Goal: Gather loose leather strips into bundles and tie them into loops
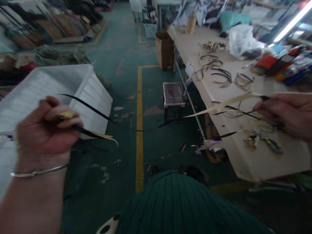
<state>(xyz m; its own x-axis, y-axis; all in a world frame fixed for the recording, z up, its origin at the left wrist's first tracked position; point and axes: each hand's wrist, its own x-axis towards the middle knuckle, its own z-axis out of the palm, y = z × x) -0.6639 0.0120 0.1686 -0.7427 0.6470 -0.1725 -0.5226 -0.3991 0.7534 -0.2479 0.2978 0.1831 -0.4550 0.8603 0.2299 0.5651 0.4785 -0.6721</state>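
A long narrow strip (97,112), black on one face and cream on the other, sags in the air between my two hands. My left hand (48,126), with a metal bangle at its wrist, is closed around one end; a short frayed tail (107,136) sticks out below the fingers. Something small and yellow (66,115) shows between those fingers, too little of it to name. Over the worktable, my right hand (290,110) pinches the strip's other part at a dark piece. Another length of black and cream strip (229,134) hangs under that hand. Motion blurs both hands.
On the worktable (263,165) lie yellow-handled pliers (273,145), several coiled strips (223,76) and a plastic bag (243,40). A low stool (173,94) and a cardboard box (165,50) stand beside it. A white bin (95,97) is at left.
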